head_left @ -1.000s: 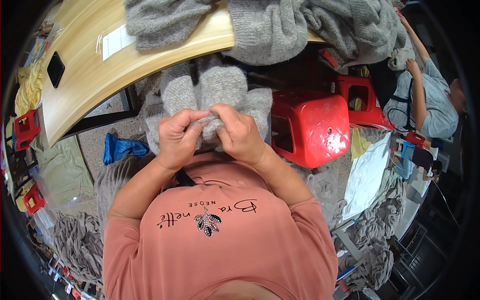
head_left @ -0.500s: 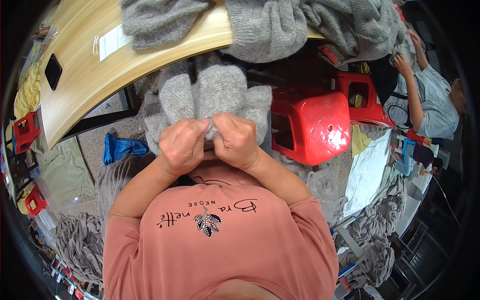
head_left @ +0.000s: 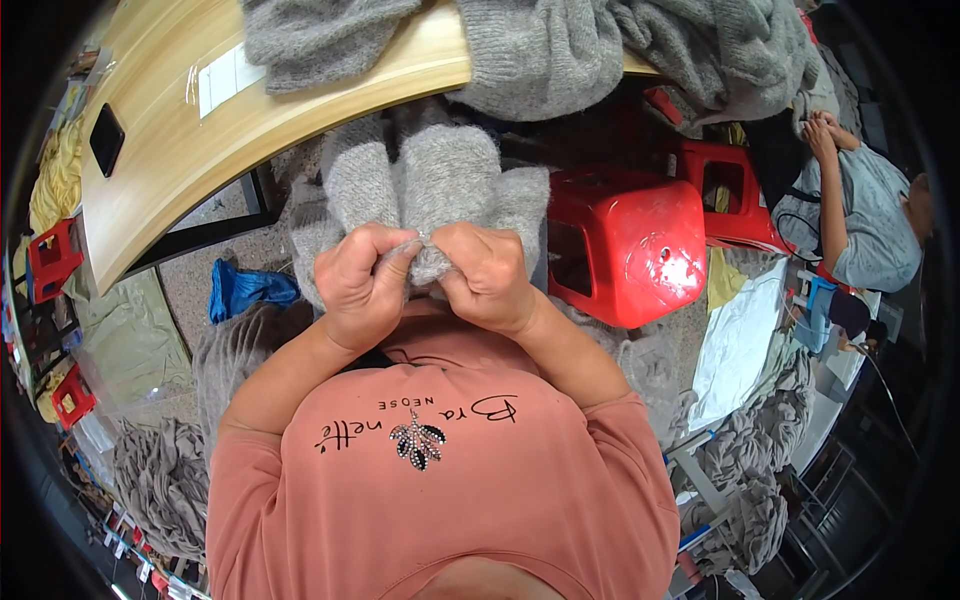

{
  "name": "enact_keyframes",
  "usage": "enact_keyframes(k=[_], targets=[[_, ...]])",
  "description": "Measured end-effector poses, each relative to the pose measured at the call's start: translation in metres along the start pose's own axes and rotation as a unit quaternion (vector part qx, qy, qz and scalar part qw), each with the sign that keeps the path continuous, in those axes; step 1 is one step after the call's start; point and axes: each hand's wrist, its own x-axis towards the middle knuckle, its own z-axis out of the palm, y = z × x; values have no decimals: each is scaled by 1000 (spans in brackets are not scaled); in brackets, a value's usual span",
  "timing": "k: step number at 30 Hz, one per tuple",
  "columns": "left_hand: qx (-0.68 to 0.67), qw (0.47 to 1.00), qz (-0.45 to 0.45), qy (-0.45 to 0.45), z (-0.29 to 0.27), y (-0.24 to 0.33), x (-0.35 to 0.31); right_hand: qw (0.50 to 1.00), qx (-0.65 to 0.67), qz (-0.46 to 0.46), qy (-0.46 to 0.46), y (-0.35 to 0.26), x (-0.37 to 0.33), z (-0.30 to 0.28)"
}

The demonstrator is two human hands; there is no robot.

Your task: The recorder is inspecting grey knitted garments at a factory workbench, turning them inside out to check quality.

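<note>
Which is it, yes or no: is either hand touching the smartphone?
No: the smartphone lies on the wood-grain table while the left hand and right hand pinch gray knitwear.

The left hand [head_left: 358, 290] and right hand [head_left: 487, 277] hide part of the grey knit piece [head_left: 450, 175] between them, the frame cuts off the surface [head_left: 165, 165] at ten o'clock and the knitwear [head_left: 540, 60] at twelve, and whether the co-worker's hands [head_left: 825, 130] at two hold anything is too small to tell.
</note>
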Motion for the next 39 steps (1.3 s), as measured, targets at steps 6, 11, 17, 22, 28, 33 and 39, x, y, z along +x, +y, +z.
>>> enact_keyframes(k=[6,11,17,22,28,33,39], targets=[[27,998,51,1,2,2,0,999,-9,-8,45,-6,-1,3],[35,998,35,35,4,5,3,995,-36,-13,87,-1,10,9],[117,976,185,10,1,2,4,998,-5,30,49,-3,11,12],[141,963,231,-1,-2,-9,1,999,-33,23,25,1,14,11],[127,985,120,-12,-19,-25,9,998,26,9,61,-20,-4,-37],[66,990,128,5,-25,-27,24,994,-59,85,26,5,-15,-47],[0,995,-47,-83,-13,-12,13,995,-41,75,-43,-4,7,-38]])
